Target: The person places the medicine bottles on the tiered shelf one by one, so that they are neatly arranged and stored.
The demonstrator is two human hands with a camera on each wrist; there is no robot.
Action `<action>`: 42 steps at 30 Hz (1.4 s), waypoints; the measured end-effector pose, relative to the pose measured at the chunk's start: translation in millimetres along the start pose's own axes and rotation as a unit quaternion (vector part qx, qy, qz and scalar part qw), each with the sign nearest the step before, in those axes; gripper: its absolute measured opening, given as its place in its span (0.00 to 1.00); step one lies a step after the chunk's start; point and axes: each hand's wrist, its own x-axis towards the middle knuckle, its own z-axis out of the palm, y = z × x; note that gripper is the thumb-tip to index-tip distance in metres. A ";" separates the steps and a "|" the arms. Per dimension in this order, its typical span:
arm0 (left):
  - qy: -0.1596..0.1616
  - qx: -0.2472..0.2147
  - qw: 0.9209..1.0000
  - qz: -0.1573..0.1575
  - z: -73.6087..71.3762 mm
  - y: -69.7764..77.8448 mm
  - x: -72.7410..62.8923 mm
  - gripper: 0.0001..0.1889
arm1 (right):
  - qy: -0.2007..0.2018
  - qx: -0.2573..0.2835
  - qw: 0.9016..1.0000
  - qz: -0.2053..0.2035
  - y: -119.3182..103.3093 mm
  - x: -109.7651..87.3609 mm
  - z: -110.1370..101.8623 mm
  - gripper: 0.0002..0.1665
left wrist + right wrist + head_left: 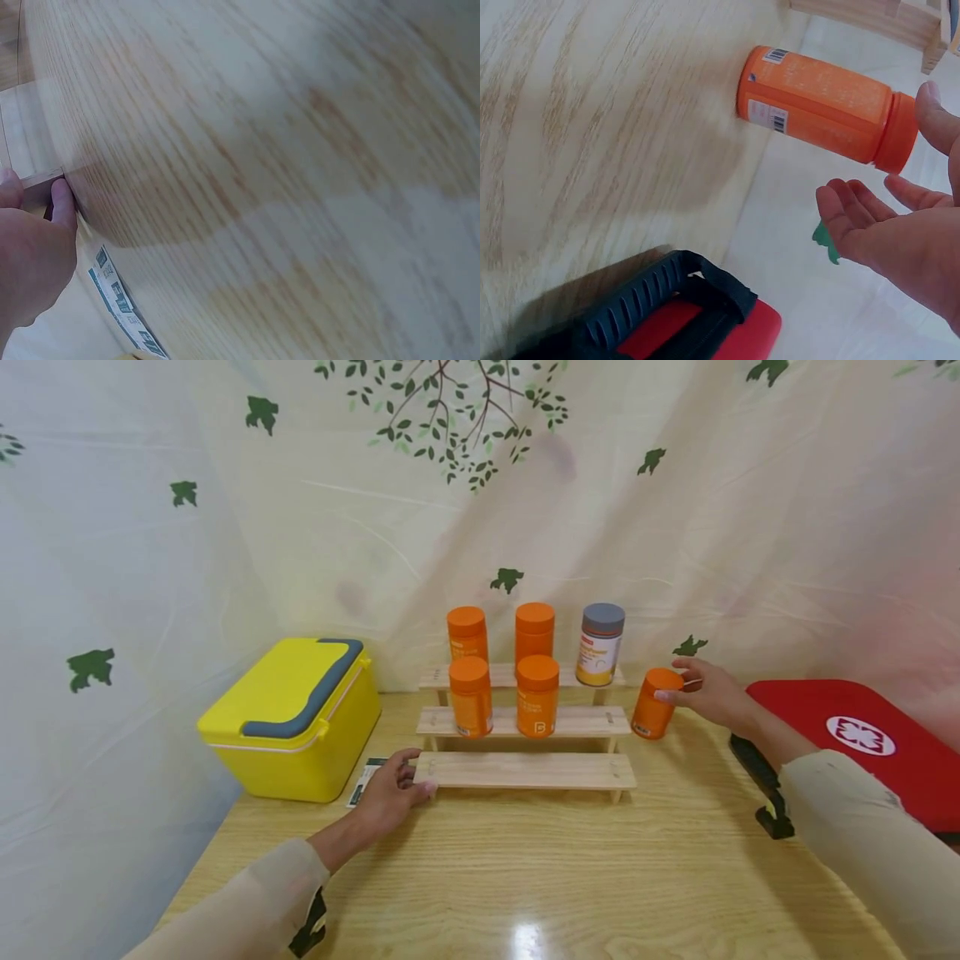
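My right hand (708,693) is at the top of an orange bottle (655,706), just right of a wooden three-step rack (525,770). Thumb and index finger pinch the sides of its orange cap (897,135), the other fingers bent beside it. The bottle leans a little in the head view; barcodes show near its base. With my left hand (386,797) I grip the left end of the rack's lowest step, the thumb at its front corner. Two orange bottles (537,697) stand on the middle step. On the top step are two more orange bottles (467,631) and a grey-capped white-and-yellow bottle (600,647).
A yellow box (292,718) with a blue-grey handle stands at the left, a printed card (365,782) beside it. On the right lies a red case (832,735) with a white emblem and a black handle (630,307). A leaf-printed cloth (375,527) hangs behind the table.
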 end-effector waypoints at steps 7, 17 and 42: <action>-0.001 0.006 1.000 -0.001 0.5 0.4 -0.6 0.29 | -0.005 0.024 1.000 -0.004 9.1 3.7 3.8 0.52; -0.001 0.004 1.000 0.001 0.4 0.9 0.2 0.29 | 0.014 0.037 0.999 -0.029 13.0 4.9 11.3 0.42; 0.001 0.009 1.000 -0.006 0.2 0.0 1.3 0.29 | 0.020 0.033 0.998 -0.058 11.9 -14.7 3.4 0.39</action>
